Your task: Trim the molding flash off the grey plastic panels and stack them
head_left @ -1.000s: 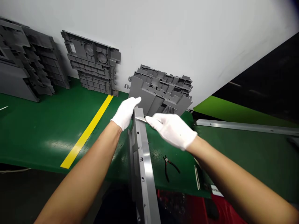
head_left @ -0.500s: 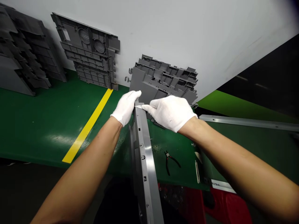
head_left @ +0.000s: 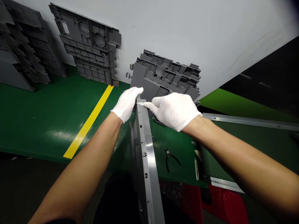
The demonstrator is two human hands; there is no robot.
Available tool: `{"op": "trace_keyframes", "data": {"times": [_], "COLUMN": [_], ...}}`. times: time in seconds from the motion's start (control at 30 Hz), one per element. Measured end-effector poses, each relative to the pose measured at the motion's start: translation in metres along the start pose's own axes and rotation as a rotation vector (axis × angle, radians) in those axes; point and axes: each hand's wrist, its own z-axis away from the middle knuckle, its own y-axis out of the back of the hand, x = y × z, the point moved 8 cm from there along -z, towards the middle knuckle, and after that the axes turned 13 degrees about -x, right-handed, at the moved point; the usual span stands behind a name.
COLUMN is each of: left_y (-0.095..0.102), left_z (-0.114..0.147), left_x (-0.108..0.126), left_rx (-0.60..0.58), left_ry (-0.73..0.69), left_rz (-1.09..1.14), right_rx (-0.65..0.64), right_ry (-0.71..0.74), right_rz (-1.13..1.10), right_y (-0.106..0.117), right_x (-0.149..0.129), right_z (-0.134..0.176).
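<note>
A grey moulded plastic panel (head_left: 151,155) stands on its edge, its narrow side with small slots facing up toward me. My left hand (head_left: 126,104), in a white glove, is closed around the far end of this panel. My right hand (head_left: 176,110), gloved too, is closed on a small knife (head_left: 141,103). Only the knife's thin pointed blade shows; its handle is hidden in the fist. The blade lies across the panel's top edge near the far end, close to my left fingers.
Red-handled cutting pliers (head_left: 171,158) lie on the green bench (head_left: 42,124), right of the panel. More grey panels (head_left: 93,46) lean on the white wall, with a stack (head_left: 168,74) beyond my hands. A metal-railed conveyor (head_left: 254,119) runs at right.
The camera view has shifted slightly, moving the background panels. Both hands keep their grips, and the blade stays at the panel's far end with little visible movement.
</note>
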Motion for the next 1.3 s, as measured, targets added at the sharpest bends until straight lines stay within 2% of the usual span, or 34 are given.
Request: {"op": "trace_keyframes", "data": {"times": [0.6,0.93,1.17,1.3], "left_y": [-0.004,-0.003,0.001,0.007], "left_z": [0.002,0.002,0.003,0.0], "left_x": [0.005,0.009,0.007,0.001], "left_rx": [-0.024,-0.006,0.0,0.041], "left_ry": [0.039,0.044,0.045,0.051], "left_rz": [-0.126,-0.23,-0.209,-0.201], "right_rx": [0.026,0.06,0.035,0.079], "right_ry": [-0.001,0.037,0.109,0.145], "right_rz": [0.114,0.061,-0.101,-0.398], "right_y": [-0.001,-0.002,-0.008,-0.013], "right_x": [-0.002,-0.002,-0.004,0.007], "right_z": [0.004,0.007,0.014,0.017]}}
